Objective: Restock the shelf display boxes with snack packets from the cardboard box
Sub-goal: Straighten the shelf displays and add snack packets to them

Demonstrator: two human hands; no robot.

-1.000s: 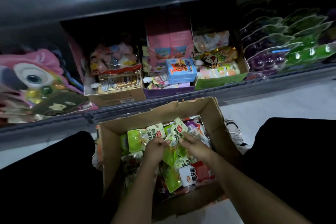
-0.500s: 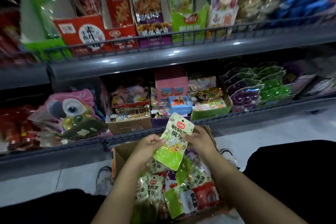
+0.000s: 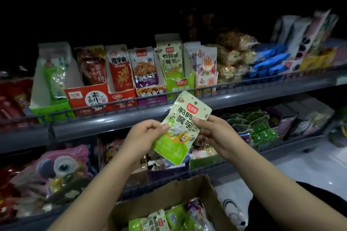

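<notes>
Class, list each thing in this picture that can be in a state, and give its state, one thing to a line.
Green snack packet: sealed, tilted, held in the air by both hands.
Left hand: grip pinching the packet's left edge.
Right hand: grip pinching the packet's right edge.
Cardboard box: open, packets inside.
Green display box: open at the top, matching packets standing upright in it.

A wire rail [image 3: 187, 91] runs along the front edge of the upper shelf [image 3: 116, 118], so a hand must go over it to reach the display boxes. The green display box [image 3: 180, 84] stands packed between a purple box [image 3: 150, 95] on its left and an orange-printed box [image 3: 206, 80] on its right. Dark open space lies above the packets.
</notes>
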